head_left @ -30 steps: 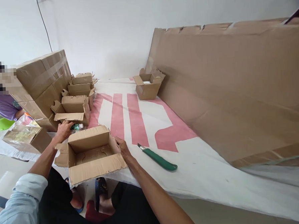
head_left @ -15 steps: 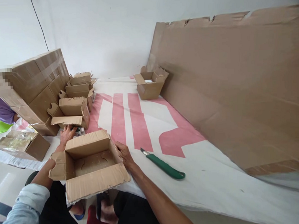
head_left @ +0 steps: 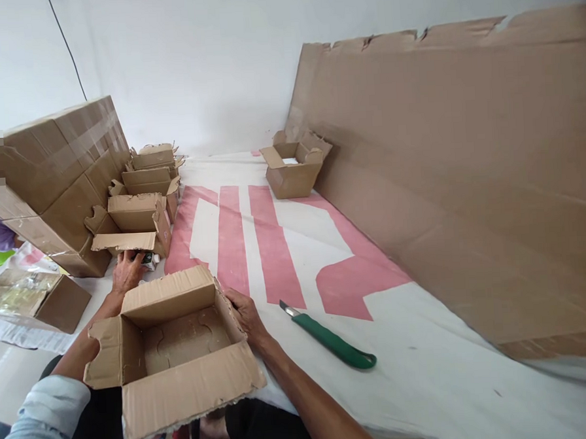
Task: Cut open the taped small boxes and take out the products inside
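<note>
My right hand (head_left: 246,313) grips the right wall of an open cardboard box (head_left: 188,339), tilted toward me at the table's front edge. Inside, the box shows a bare bottom, and its flaps are folded outward with ragged edges. Beyond it, my left hand (head_left: 127,271) reaches past the box, with curled fingers on a small dark-and-white carton (head_left: 150,261) with a white cap, which lies on its side. The fingers partly hide this carton. Just ahead of that hand stands another open cardboard box (head_left: 133,221). A green-handled utility knife (head_left: 333,340) lies on the cloth, blade out.
More open boxes (head_left: 148,178) line up behind on the left, beside stacked taped cartons (head_left: 69,172). A taped box (head_left: 36,298) sits at the left edge. Further back stands an open box (head_left: 293,173) with something white inside. A large cardboard sheet (head_left: 448,172) leans on the right.
The view has shifted slightly, so most things sit further left, while the knife appears lower and to the right. The held box appears a little lower and nearer. My left hand stays at the small carton.
</note>
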{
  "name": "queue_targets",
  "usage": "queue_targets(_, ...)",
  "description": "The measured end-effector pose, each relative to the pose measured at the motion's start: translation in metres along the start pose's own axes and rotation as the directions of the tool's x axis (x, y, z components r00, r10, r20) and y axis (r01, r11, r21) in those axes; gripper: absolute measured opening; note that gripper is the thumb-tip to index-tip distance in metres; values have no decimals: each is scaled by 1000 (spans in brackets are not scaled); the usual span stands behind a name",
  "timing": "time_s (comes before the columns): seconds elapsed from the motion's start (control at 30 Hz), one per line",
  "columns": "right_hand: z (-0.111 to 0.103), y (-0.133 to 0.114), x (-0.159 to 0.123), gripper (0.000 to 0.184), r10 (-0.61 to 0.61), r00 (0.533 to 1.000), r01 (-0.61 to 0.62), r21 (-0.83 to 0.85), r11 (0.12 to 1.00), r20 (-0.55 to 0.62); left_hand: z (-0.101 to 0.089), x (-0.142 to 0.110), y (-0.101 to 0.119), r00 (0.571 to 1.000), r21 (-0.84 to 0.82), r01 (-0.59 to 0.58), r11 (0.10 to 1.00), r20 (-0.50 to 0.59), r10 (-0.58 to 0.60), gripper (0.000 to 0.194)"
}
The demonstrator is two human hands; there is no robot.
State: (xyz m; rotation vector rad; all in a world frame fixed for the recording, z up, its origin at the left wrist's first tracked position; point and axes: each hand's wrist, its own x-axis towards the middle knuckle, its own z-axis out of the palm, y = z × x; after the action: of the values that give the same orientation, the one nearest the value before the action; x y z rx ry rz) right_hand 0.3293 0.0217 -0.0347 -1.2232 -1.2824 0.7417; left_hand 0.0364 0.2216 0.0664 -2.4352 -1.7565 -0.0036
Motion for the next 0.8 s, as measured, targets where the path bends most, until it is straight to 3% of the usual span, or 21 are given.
queue_targets(0.17, -2, 1, -2, 45, 26, 1000, -26, -7, 1000, 16, 4, 19, 6, 998, -42, 10, 999, -57, -13, 43)
queue_targets(0.6, 0, 8, -4, 58, 13, 1000, -13, -45, 999, -18, -8, 81, 22, 999, -82, -8, 997, -36, 6, 48)
queue_targets(0.8, -1, 8, -4, 52, 17, 1000, -18, -45, 999, -13, -10, 103, 26, 999, -92, -6, 996, -35, 3, 48)
